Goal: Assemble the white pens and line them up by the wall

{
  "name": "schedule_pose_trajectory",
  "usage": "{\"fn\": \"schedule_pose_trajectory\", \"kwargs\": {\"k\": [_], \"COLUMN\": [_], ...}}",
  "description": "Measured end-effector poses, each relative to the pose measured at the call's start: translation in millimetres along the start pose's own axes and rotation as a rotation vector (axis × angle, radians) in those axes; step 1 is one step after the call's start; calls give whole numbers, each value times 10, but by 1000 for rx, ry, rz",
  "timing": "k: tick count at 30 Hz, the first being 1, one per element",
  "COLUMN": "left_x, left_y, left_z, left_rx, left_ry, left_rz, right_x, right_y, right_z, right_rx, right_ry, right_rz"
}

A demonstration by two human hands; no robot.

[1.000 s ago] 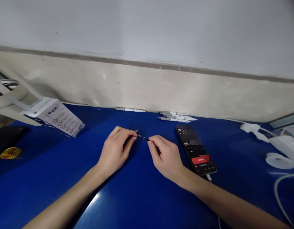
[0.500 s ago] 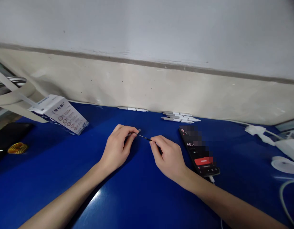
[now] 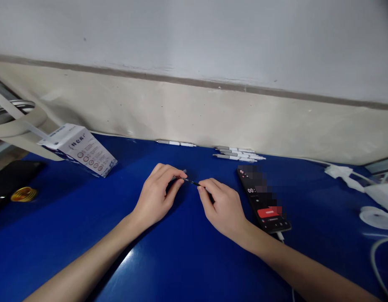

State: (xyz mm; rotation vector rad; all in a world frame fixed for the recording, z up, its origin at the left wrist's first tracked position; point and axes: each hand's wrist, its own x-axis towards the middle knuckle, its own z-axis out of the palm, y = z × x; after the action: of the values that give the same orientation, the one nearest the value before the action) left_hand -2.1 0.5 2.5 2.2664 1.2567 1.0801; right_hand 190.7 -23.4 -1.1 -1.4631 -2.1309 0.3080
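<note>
Mostly dark, slender rod [image 3: 192, 182] slants between left hand [image 3: 156, 191] and right hand [image 3: 224, 205].

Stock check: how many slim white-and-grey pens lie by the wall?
At least 4: one slim white-and-grey pen lies alone, three overlap in the pile to its right; more may be hidden there.

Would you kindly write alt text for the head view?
A thin dark stick runs between a person's left hand and right hand over a blue table. White pens lie near the wall, a phone at right, a white box at left.
</note>
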Motion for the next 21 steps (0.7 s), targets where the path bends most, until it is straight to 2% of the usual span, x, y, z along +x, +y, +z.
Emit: {"fn": "schedule_pose_trajectory", "kwargs": {"k": [12,15,21], "left_x": [-5,-4,-15], "left_y": [13,18,-55], "left_z": [5,4,43], "left_rx": [-4,81,338], "left_ry": [-76,-63,-4], "left_rz": [73,28,-156], "right_x": [-16,-15,-11], "right_y": [-8,-7,-5], "right_z": [-3,-7,-4], "right_rx": [-47,-24,35], "right_ry": [-30,-24,7], "right_rz": [-86,-64,-38]}}
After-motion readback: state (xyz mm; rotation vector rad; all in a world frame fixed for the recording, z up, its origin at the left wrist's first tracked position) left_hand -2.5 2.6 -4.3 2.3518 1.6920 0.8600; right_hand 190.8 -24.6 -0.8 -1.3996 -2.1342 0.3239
